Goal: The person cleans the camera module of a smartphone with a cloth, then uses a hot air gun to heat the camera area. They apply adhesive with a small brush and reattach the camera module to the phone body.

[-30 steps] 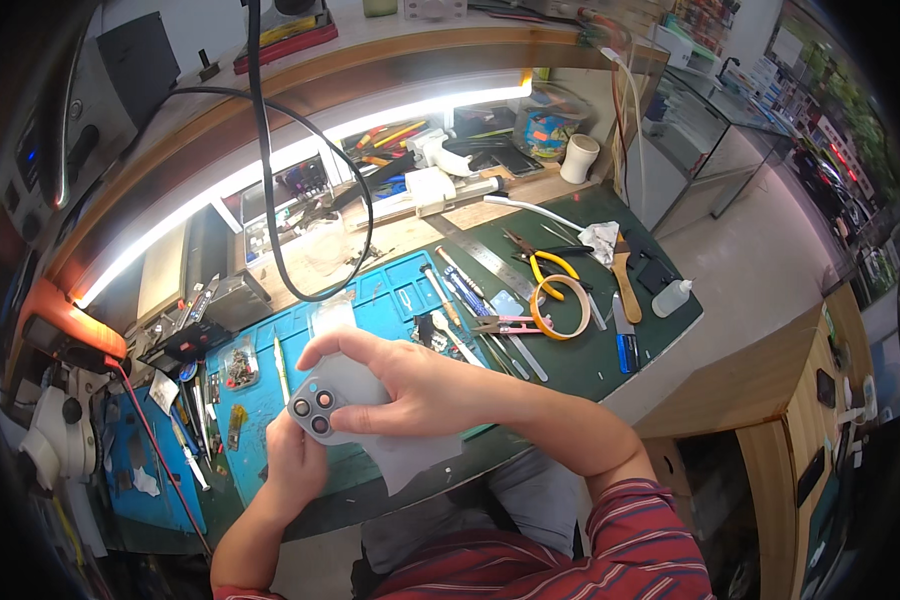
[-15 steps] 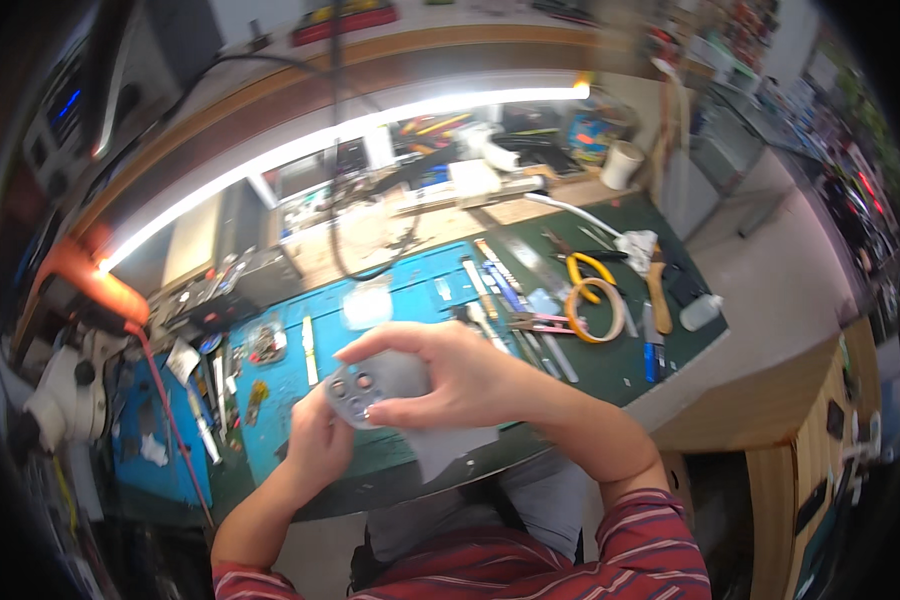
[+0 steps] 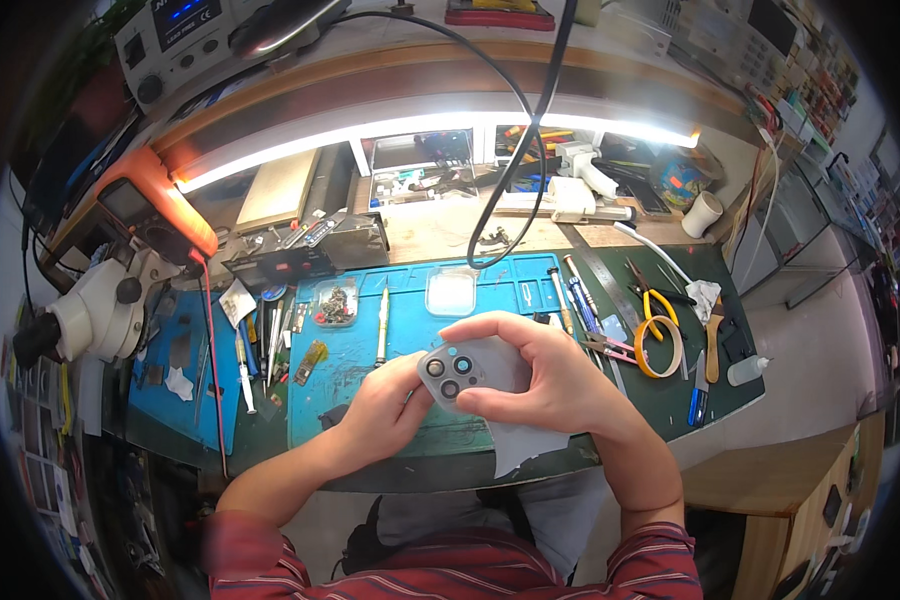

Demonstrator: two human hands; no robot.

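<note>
We still hold the gray phone (image 3: 484, 366) in both hands, now in the middle of the frame; a second ago it was more left. Our left hand (image 3: 385, 403) pinches its lens end, our right hand (image 3: 552, 385) grips its edges. The orange meter (image 3: 178, 212) shows higher, at upper left.
</note>
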